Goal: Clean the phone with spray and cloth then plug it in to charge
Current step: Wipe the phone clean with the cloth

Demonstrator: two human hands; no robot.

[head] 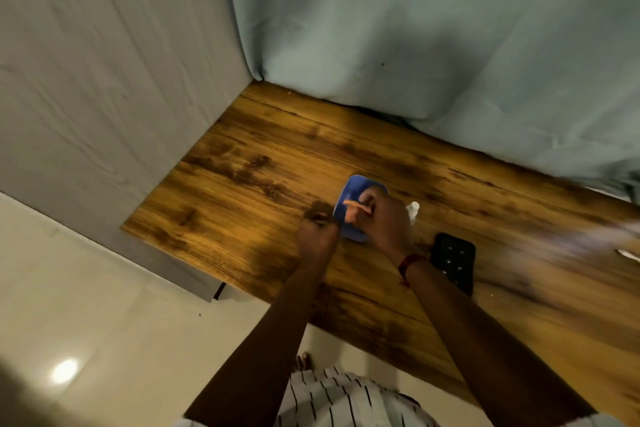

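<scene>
A blue phone (353, 192) lies on the wooden table (242, 184), a little right of its middle. My left hand (317, 236) is closed at the phone's near-left edge and seems to steady it. My right hand (384, 218) rests on top of the phone, fingers pressing a small pinkish-orange piece (356, 207) that looks like a cloth. A small clear spray bottle (412, 210) stands just behind my right hand, mostly hidden by it. The near part of the phone is covered by my hands.
A black power strip (453, 262) with several sockets lies right of my right wrist. Something white and blurred (628, 253) sits at the table's far right. Pale fabric (415, 45) hangs behind and left of the table. The table's left edge drops to a tiled floor (86, 322).
</scene>
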